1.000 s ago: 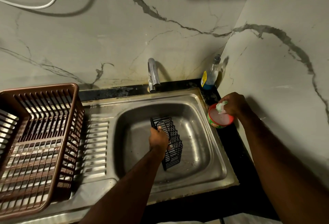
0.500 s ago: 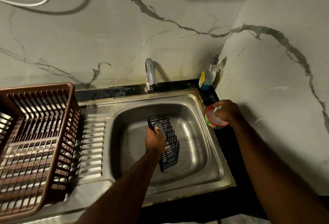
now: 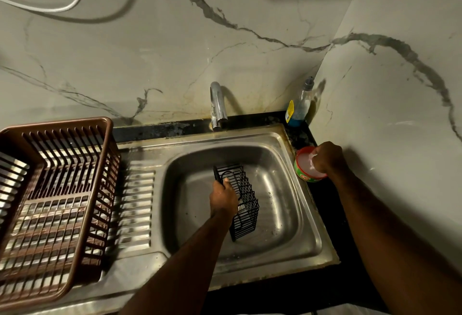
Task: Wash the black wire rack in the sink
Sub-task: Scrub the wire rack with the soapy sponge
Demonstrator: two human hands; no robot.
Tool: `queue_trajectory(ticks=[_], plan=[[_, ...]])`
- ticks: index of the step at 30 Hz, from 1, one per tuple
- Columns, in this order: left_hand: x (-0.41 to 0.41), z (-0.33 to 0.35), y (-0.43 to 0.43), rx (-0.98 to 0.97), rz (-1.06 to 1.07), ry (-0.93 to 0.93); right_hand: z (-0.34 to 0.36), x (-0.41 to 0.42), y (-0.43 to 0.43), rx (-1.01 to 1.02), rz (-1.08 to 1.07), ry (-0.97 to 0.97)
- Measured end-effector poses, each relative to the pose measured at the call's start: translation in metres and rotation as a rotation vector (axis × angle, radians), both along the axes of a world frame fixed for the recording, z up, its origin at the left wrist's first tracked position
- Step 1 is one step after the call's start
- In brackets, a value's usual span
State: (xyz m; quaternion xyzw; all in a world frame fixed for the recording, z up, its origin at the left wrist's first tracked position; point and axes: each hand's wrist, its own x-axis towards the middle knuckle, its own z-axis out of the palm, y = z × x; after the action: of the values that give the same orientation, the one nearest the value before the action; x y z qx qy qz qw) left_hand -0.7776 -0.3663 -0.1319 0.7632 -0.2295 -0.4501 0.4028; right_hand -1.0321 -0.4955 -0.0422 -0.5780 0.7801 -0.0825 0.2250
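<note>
My left hand (image 3: 223, 198) was down in the steel sink (image 3: 287, 217), fingers curled round the upper edge of the black wire rack (image 3: 247, 202), thumb on the wire. The rack stood on its long side in the middle of the basin, tilted a little, its lower end on the sink floor and its upper end pointing toward the tap (image 3: 218, 104). No water ran from the tap. My right hand (image 3: 326, 158) was off to the side, over a small round tub (image 3: 303, 176) with a green band and pale paste inside. The tub sat on the black tabletop (image 3: 332, 204), touching the sink's right rim. The fingers there were bent down into the tub and pinched a pale wad (image 3: 312, 157) against the paste – scrubber or foam, I could not tell which. A clear bottle (image 3: 298, 107) with blue liquid stood in the back corner where the marble walls met. On the ribbed drainboard to the left sat a brown plastic basket (image 3: 105, 164), and a white cable (image 3: 72, 7) looped across the wall above – well apart from everything else.
</note>
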Motion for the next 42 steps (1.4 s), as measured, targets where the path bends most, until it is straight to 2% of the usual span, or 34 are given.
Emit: queue_trajectory(ticks=[6, 12, 19, 21, 23, 24, 26, 29, 34, 38, 42], plan=[[0.001, -0.005, -0.001, -0.004, 0.011, -0.006, 0.006, 0.007, -0.003, -0.125, -0.031, -0.091], [-0.001, 0.0, 0.0, 0.0, 0.021, -0.003, 0.006, 0.008, 0.0, -0.134, -0.035, -0.071], [-0.002, 0.007, 0.004, -0.006, 0.028, 0.022, 0.013, 0.006, 0.0, -0.317, -0.055, -0.055], [-0.001, 0.002, 0.004, 0.007, 0.028, 0.033, 0.007, 0.006, -0.003, -0.245, -0.022, -0.059], [-0.001, 0.001, 0.004, 0.017, 0.035, 0.035, 0.001, 0.005, -0.009, -0.021, -0.002, -0.057], [-0.002, 0.004, 0.004, 0.02, 0.058, 0.05, -0.001, 0.003, -0.012, 0.074, -0.014, -0.068], [-0.002, 0.014, 0.005, 0.031, 0.11, 0.118, -0.001, 0.0, -0.017, 0.101, -0.062, -0.127], [-0.001, 0.017, 0.007, 0.061, 0.138, 0.234, -0.001, -0.001, -0.017, -0.039, -0.075, -0.14], [0.004, 0.023, 0.01, 0.073, 0.07, 0.395, 0.006, 0.001, 0.007, -0.151, -0.098, -0.158], [0.02, 0.021, 0.013, 0.104, 0.017, 0.524, 0.031, 0.015, 0.03, -0.393, -0.174, -0.377], [0.032, 0.025, 0.017, 0.124, -0.015, 0.443, 0.037, 0.051, 0.072, -0.413, -0.254, -0.764]])
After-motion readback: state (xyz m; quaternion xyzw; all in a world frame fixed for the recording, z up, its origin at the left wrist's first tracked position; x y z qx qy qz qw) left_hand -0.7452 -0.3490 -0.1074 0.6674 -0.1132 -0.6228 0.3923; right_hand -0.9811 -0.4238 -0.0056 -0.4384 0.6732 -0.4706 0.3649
